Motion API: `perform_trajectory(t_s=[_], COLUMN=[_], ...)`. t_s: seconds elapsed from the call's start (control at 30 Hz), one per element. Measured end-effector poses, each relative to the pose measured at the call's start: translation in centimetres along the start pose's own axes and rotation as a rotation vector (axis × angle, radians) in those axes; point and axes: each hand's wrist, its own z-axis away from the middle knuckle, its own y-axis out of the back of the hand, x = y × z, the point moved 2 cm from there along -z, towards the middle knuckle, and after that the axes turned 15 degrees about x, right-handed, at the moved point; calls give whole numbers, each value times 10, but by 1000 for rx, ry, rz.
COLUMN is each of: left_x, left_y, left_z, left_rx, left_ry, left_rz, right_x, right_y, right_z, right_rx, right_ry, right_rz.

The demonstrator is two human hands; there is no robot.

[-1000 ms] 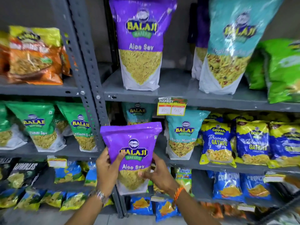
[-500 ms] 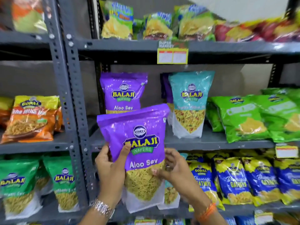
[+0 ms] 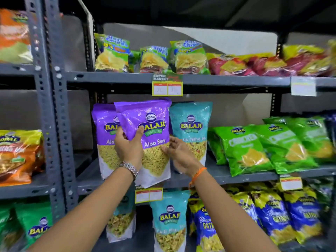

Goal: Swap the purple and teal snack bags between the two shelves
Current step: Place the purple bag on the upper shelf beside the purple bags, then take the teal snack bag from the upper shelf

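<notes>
A purple Aloo Sev bag [image 3: 151, 135] is held upright at the front edge of the middle shelf [image 3: 236, 176]. My left hand [image 3: 129, 148] grips its left side, thumb across the front. My right hand [image 3: 179, 153] touches its right edge with fingers spread. Behind it on the left stands a second purple bag [image 3: 104, 135], partly hidden. On the same shelf, just right of the held bag, stands a teal bag [image 3: 190, 131]. Two teal bags [image 3: 170, 220] stand on the shelf below, one [image 3: 121, 222] partly behind my left arm.
Green snack bags [image 3: 254, 144] lean on the middle shelf at the right. Blue and yellow bags [image 3: 272, 213] fill the lower right. A grey upright post [image 3: 54, 106] separates the left rack holding orange bags [image 3: 16, 157]. Price tags [image 3: 167, 86] hang from shelf edges.
The purple bag has risen from the lower shelf level up to the middle shelf. Both hands have gone up with it, and the view has tilted upward.
</notes>
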Motion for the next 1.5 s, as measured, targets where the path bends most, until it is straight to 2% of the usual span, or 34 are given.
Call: perform_trajectory(t_s=[0.23,0.4,0.57,0.63,0.7,0.77,0.87,0.97,1.03,1.1,1.33,1.5], left_x=[-27,-35,-42,-42,-37,-31,-24,-34,-43,-49,-58,-52], left_y=[-24,-42,-46,-42,-35,-36,-56,-83,-97,-108,-132,-129], left_z=[8,9,18,24,34,49,74,91,94,96,86,89], left_rx=[113,220,192,176,192,186,-11,-259,-372,-458,-498,-539], left_ry=[2,-59,-117,-181,-325,-475,-530,-430,-331,-257,158,154], left_rz=[-205,-183,-70,-59,-81,-78,-100,-313,-432,-470,-198,-182], right_x=[25,37,31,22,13,1,-15,-14,-8,-3,7,9], right_y=[-2,-8,-2,15,41,72,115,142,149,151,158,163], right_z=[-43,-59,-40,-23,-13,-11,-17,-31,-43,-56,-92,-93], right_rx=[-21,-44,-70,-112,-114,-46,233,448,442,368,80,103], right_ry=[-122,-112,-7,17,20,86,243,323,303,262,53,67], right_rz=[-48,56,80,114,165,147,93,149,229,317,242,160])
